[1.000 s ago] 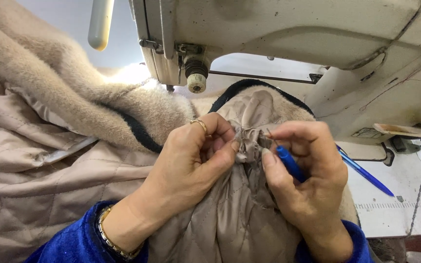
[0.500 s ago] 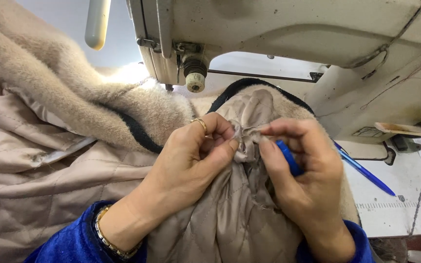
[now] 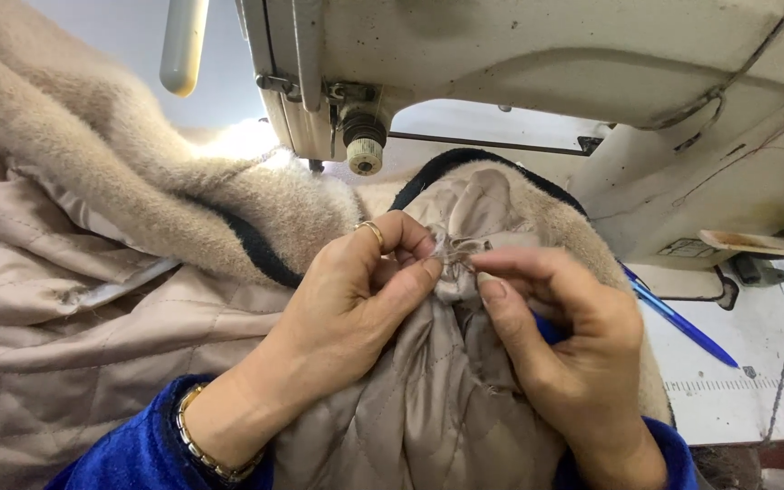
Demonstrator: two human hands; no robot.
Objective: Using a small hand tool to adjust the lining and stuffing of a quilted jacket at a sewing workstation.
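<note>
Left hand and right hand pinch bunched beige lining of a fleece coat below a sewing machine; blue pen lies beside.

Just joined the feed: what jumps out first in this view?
Dead centre, the left hand and right hand pinch a bunched knot of beige quilted lining. Behind them looms a cream sewing machine, and a fuzzy tan coat piles up at left.

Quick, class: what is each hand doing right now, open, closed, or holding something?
Left hand: closed, pinching the beige quilted fabric.
Right hand: closed, pinching the same fabric.
</note>
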